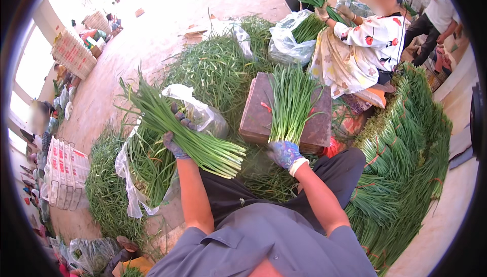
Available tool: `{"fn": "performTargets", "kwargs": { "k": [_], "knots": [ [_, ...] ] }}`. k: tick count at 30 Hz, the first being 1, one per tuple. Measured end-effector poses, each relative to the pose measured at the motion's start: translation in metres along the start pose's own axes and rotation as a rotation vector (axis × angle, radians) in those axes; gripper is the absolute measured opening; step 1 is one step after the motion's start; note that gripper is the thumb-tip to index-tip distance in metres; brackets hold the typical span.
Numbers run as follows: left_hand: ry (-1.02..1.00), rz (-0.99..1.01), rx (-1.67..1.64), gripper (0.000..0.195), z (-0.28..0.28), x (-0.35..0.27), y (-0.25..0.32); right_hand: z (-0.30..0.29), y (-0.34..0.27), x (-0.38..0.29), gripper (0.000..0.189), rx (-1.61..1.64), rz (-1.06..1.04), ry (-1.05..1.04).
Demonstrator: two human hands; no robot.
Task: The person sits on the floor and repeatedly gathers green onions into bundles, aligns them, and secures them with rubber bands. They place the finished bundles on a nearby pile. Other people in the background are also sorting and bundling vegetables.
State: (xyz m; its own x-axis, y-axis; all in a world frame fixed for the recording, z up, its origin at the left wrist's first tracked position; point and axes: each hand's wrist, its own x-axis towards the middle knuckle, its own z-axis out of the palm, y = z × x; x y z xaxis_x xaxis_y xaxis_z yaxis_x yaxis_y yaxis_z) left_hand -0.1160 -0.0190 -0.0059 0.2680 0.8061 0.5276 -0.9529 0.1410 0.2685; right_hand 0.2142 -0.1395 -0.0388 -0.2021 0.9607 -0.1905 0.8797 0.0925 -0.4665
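Observation:
My left hand (179,140), in a patterned glove, grips a loose bunch of garlic chives (190,138), its pale stem ends pointing right. On a dark brown box (253,119) before me lies a second bunch of chives (290,103), stems towards me. A red tie (266,106) shows at both sides of that bunch, its middle hidden beneath the leaves. My right hand (285,154), in a blue patterned glove with a white cuff, is at the stem ends of the bunch on the box. Its fingers are blurred, so their grip is unclear.
An open plastic bag (127,174) of chives is at my left, beside heaped loose leaves (209,67). Tied bunches (395,155) are piled at my right. A co-worker (365,44) sits ahead right, holding chives over another bag (276,46). White crates (65,174) stand far left.

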Motion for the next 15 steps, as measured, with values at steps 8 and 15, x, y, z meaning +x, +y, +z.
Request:
{"fn": "performTargets", "kwargs": {
  "k": [8,15],
  "knots": [
    [-0.012,-0.138,-0.041,0.087,0.021,0.011,-0.031,-0.026,-0.085,0.037,0.041,0.995,-0.266,0.062],
    [0.093,0.040,-0.087,0.075,-0.004,0.001,-0.002,-0.019,-0.015,0.007,0.016,2.118,-0.458,0.109]
  ]
}}
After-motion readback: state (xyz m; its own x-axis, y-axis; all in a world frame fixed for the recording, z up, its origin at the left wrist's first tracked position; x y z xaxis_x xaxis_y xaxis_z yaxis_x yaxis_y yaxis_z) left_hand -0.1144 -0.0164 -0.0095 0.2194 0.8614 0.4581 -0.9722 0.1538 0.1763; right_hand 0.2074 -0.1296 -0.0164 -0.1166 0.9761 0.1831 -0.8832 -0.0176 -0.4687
